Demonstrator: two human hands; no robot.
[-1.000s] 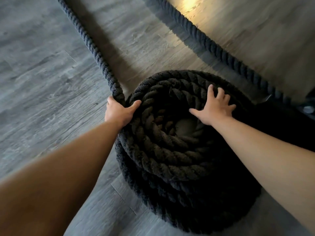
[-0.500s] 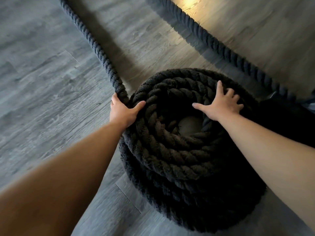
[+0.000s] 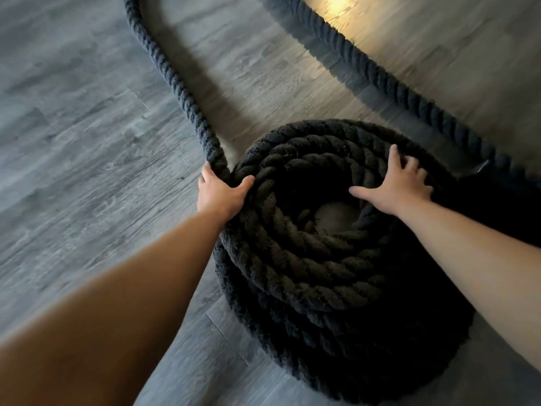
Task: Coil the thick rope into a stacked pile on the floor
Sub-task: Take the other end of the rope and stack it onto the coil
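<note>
- On the floor (image 3: 73,142), right at the left rim of the pile (image 3: 307,259), the left hand (image 3: 219,197) grips the rope (image 3: 175,83) just where its loose run meets the coil.
- Its thumb (image 3: 246,181) lies over the top turn. The other fingers curl round the far side of the rope and are mostly hidden.
- From that grip the loose run's long axis goes up and away to the left, out past the top edge of the view. The rope yet to be laid thus lies ahead of the left hand, not toward the body.
- The right hand (image 3: 395,190) lies flat on the top of the pile's right side, fingers (image 3: 393,155) spread and pressing down. It pinches nothing.
- The left hand is the nearer to the loose run. The right hand is well apart from it, across the open middle of the coil.
- My judgement is that the next turn needs the left hand to draw the run along the rim while the right pins the turns already laid.
- Count:
  - one pile, at least two tiers high
  - two hands
  - two loose stretches in view
- The far stretch (image 3: 380,68) runs diagonally behind the pile. I cannot tell whether it joins the pile.
</note>
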